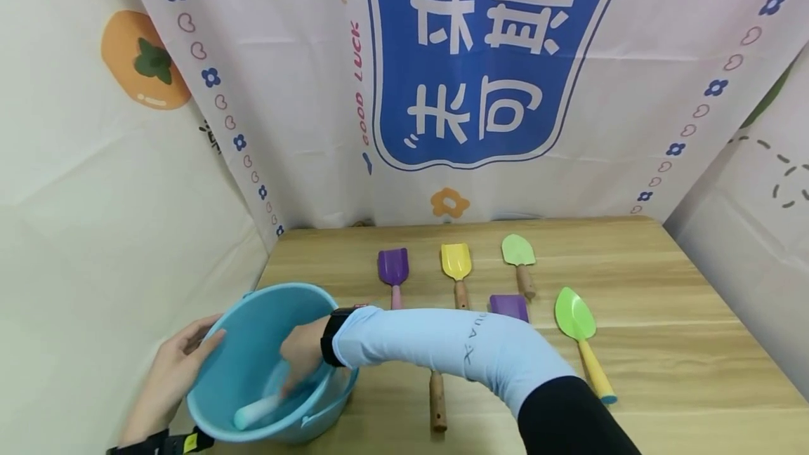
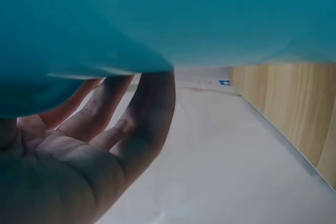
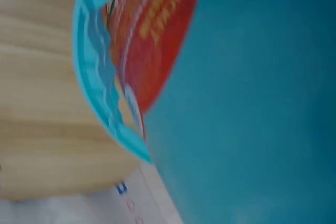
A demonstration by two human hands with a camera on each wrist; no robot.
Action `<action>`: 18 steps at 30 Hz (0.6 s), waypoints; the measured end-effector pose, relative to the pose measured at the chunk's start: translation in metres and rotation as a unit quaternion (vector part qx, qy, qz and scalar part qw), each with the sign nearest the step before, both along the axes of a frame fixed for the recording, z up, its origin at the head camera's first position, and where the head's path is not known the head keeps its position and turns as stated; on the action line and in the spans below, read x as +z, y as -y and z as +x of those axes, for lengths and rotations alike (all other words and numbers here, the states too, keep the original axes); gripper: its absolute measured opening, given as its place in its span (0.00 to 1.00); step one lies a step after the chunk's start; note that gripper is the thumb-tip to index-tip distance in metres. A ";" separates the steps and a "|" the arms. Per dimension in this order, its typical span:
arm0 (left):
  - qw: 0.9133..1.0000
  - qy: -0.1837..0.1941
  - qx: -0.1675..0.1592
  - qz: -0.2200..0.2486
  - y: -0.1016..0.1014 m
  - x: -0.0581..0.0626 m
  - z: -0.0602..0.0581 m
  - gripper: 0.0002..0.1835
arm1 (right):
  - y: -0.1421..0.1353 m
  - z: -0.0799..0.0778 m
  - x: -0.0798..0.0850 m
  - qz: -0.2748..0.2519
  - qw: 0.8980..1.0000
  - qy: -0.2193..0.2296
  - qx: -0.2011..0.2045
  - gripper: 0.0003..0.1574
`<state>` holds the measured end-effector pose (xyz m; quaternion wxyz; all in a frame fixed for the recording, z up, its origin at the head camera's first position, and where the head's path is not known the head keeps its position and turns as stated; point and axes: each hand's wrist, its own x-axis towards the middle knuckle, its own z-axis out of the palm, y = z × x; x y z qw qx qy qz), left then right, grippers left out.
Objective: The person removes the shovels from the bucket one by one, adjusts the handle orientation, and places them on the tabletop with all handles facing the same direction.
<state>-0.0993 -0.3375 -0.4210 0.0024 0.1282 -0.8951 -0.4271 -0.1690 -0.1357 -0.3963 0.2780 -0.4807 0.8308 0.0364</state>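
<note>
A light-blue bucket tilts towards me at the table's near left. My left hand grips its left rim, thumb over the edge and fingers behind the outer wall; in the left wrist view the fingers curve up against the bucket. My right hand reaches down inside, its fingers blurred and curled at one end of a pale-blue rounded handle. The rest of that piece is hidden. The right wrist view shows mostly bucket wall and a red label.
On the wooden table lie a purple shovel, a yellow shovel, a pale-green trowel and a bright-green trowel with a yellow handle. Another purple blade and a wooden handle are partly covered by my right arm.
</note>
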 end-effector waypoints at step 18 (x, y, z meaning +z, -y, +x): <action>0.999 -0.026 0.024 -0.007 -0.005 0.000 0.003 0.27 | 0.051 -0.012 -0.092 0.104 0.986 0.119 0.055 0.25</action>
